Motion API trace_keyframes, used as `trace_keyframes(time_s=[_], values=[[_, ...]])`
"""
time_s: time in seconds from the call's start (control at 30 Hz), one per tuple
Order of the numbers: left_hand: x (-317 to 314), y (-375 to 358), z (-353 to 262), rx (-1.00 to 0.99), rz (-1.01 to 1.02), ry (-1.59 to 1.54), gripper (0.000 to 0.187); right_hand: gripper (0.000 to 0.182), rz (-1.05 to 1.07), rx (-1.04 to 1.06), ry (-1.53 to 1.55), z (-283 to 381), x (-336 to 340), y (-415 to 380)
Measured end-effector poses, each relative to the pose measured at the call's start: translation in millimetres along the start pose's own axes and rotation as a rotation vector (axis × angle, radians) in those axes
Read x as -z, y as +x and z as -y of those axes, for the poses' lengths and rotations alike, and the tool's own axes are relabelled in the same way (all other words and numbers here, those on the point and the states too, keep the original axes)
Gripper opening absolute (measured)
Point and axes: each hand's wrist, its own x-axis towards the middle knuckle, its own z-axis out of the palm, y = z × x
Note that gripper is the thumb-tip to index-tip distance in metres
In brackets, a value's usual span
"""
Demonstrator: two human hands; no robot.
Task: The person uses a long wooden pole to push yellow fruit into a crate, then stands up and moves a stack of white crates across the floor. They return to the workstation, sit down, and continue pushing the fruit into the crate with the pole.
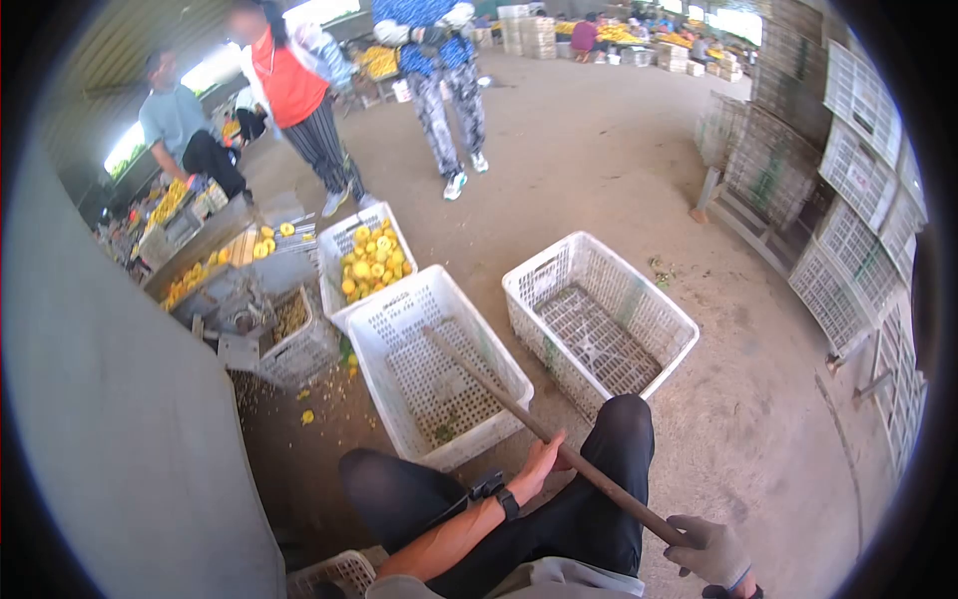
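A long wooden stick [611, 486] slants across my lap. Around its middle is my left hand [540, 466], bare and with a dark watch at the wrist, its fingers closed on the shaft. My right hand [711, 551], in a pale glove, grips the near end at the lower right. The far end of the stick reaches over a white plastic crate [446, 456], which has a few green scraps on its bottom. To the right stands a second white crate [675, 359] with a dirty slatted floor. Both crates are in front of my knees.
Yellow fruit [374, 262] fills a crate behind the nearer one. A metal machine [242, 311] with fruit stands left, beside a grey panel [120, 399]. Stacked crates [858, 180] line the right. Several people stand or sit farther back. Fruit scraps [307, 416] lie on the floor.
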Motion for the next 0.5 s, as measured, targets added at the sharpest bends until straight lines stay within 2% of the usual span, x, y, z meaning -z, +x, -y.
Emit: trace_keyframes(time_s=[0.1,0.23,0.3,0.4,0.5], values=[[-5.5,-19.7,-18.2,-0.032,-0.152,0.045,0.055,0.058,-0.004,0.022,-0.035,3.3,4.0,-6.9],[29.7,15.0,17.2,-0.118,-0.315,0.172,0.047,0.056,-0.006,0.025,-0.096,9.6,13.5,-14.8],[60.7,47.3,46.3,-0.294,-0.418,0.240,0.043,0.062,-0.005,0.088,-0.204,-14.2,19.3,-2.6],[47.0,18.9,-6.9,-0.511,-0.542,0.161,0.038,0.061,-0.033,0.164,-0.274,-29.1,19.2,1.0],[12.6,-27.1,-87.0,-0.461,-0.228,0.117,0.039,0.060,-0.058,0.197,-0.302,-36.2,18.4,2.8]])
